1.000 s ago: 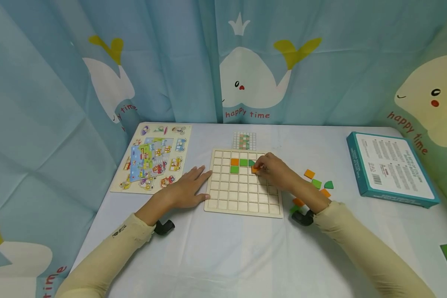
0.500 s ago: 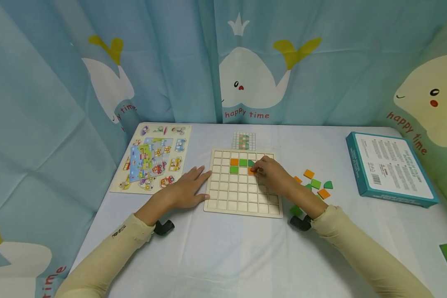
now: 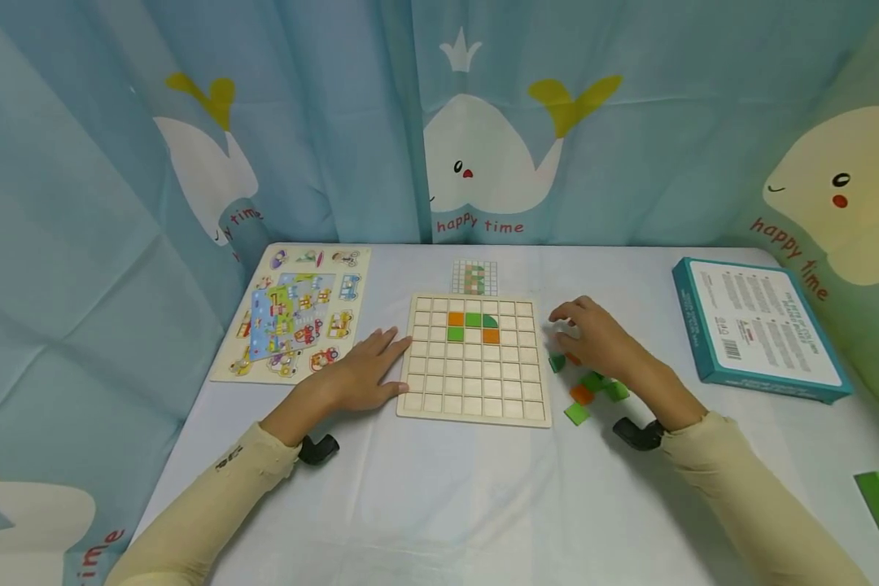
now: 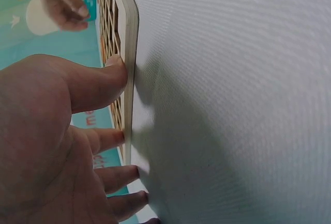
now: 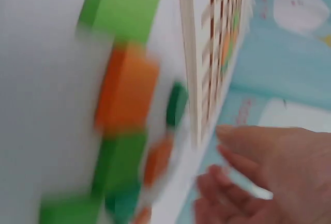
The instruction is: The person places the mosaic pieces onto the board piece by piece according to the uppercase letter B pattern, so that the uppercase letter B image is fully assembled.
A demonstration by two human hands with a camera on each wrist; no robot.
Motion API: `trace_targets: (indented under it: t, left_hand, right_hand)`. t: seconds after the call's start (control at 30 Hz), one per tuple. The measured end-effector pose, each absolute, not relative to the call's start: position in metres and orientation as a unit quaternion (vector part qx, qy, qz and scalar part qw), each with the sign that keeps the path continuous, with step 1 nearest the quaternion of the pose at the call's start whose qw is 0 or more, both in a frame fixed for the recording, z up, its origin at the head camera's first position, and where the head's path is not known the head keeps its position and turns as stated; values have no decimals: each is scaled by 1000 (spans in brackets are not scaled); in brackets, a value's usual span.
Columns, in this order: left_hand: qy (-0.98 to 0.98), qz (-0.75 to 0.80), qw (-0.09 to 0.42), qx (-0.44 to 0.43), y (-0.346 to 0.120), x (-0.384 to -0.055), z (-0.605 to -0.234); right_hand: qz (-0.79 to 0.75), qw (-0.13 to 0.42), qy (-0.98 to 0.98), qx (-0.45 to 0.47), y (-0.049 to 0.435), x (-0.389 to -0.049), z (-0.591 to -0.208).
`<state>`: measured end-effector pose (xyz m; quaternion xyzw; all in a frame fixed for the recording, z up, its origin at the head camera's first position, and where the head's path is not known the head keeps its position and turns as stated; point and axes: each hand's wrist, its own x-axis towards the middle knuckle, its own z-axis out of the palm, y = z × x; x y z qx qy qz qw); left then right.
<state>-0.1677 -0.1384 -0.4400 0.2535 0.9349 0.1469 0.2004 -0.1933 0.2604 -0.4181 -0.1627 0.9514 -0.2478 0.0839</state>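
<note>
On the white table (image 3: 439, 505) lies a wooden grid board (image 3: 472, 382). The left hand (image 3: 362, 374), with spread fingers, touches the left edge of the board. The right hand (image 3: 593, 334), with loosely bent fingers and without grip, is just beside the right edge. A pattern card (image 3: 474, 277) lies behind the board. Five placed tiles (image 3: 491, 336), orange and green, sit in its upper squares; loose tiles (image 3: 576, 414) lie near the right hand.
</note>
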Motion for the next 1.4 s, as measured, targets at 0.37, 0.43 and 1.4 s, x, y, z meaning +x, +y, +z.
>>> trace_targets:
  t: [0.37, 0.43, 1.4]
  left_hand:
    - [934, 151, 203, 253, -140, -168, -441]
    - [934, 152, 202, 253, -139, -169, -442]
    - [935, 146, 199, 255, -139, -170, -444]
  right_hand:
    - [-204, 163, 962, -81, 305, -196, -420]
    - [-216, 155, 960, -89, 307, -196, -422]
    - [-254, 98, 957, -101, 314, -200, -439]
